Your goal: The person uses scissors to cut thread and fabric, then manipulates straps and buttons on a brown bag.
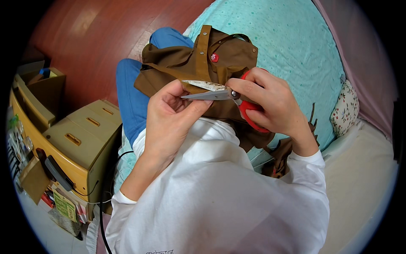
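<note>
My right hand (272, 99) grips a pair of scissors (215, 94) by its red handles. The blades are parted slightly and point left. Their tips reach my left hand (175, 112), whose index finger lies above the blades and thumb below. The left fingers are curled in; what they pinch is hidden behind the blades. Under both hands, a brown cloth article (171, 59) with straps, metal snaps and a round red badge (214, 57) lies bunched over my lap. Whether it is a bag or an apron I cannot tell.
I sit on a bed with a turquoise sheet (292, 46). A patterned pillow (344, 108) lies at the right. Left stand a beige drawer unit (80, 131) and a wooden-edged desk (36, 122). A black cable (102, 220) hangs beside them. Reddish wood floor (97, 34) shows beyond.
</note>
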Demonstrator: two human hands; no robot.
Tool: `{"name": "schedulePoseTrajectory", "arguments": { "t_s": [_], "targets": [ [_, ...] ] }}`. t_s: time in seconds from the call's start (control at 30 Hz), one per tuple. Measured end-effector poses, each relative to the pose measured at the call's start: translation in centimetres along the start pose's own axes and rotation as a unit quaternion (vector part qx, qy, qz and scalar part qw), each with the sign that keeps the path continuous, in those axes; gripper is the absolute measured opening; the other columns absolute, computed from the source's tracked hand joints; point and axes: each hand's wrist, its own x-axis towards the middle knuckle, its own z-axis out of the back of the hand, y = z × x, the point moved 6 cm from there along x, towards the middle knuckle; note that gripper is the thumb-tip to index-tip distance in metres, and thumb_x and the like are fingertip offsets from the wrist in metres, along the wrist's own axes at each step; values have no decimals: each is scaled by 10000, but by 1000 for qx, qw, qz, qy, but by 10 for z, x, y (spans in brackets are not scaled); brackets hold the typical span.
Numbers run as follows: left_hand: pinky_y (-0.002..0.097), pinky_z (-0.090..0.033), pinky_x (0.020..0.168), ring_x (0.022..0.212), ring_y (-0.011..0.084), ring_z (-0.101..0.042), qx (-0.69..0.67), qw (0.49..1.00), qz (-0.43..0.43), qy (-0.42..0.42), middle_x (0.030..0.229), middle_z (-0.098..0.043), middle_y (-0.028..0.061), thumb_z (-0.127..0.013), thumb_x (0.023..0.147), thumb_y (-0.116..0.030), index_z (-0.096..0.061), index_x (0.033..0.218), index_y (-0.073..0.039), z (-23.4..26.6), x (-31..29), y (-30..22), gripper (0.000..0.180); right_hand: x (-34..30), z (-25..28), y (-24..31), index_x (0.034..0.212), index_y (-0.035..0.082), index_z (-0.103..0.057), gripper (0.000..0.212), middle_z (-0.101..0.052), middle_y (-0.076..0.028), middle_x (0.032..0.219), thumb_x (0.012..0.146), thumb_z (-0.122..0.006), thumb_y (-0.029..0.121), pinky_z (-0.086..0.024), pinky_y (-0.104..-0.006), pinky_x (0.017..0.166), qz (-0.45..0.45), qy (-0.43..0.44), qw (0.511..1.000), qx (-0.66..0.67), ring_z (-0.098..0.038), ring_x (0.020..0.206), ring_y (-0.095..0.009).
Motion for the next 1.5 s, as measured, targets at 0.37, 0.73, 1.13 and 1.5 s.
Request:
{"name": "schedulePoseTrajectory", "arguments": {
  "t_s": [0.37, 0.73, 1.13, 1.5],
  "targets": [
    [219, -492, 793, 865, 80, -618, 1, 1000, -20, -1, 969, -673, 51, -658, 849, 46, -633, 1048, 19, 4, 0, 1, 202, 2, -2, 2, 1092, 96, -620, 419, -530, -76, 809, 682, -702, 64, -465, -337, 541, 1, 11, 1000, 15, -560, 694, -239],
    [228, -494, 835, 922, 86, -619, -4, 1000, -26, 5, 1023, -674, 60, -651, 866, 31, -625, 1076, 27, 4, -1, -1, 212, 3, -4, 4, 1107, 92, -608, 414, -549, -70, 807, 703, -697, 77, -478, -341, 541, -1, 17, 1000, 12, -572, 692, -241],
    [220, -490, 795, 862, 76, -612, -16, 999, -31, -34, 985, -676, 54, -700, 873, -31, -631, 1052, 16, 4, -1, -2, 198, 18, -1, -30, 1113, 32, -614, 251, -625, -8, 959, 881, -674, 106, -447, -231, 675, -104, -115, 934, 322, -530, 758, -83],
    [223, -471, 772, 847, 75, -603, 44, 995, -78, -37, 949, -678, 40, -700, 886, -74, -643, 1046, 20, 10, -3, -8, 194, 25, -20, -29, 1117, 32, -573, 280, -613, -15, 955, 848, -647, 10, -465, -214, 763, -141, -104, 908, 381, -577, 849, -75]
  ]
}}
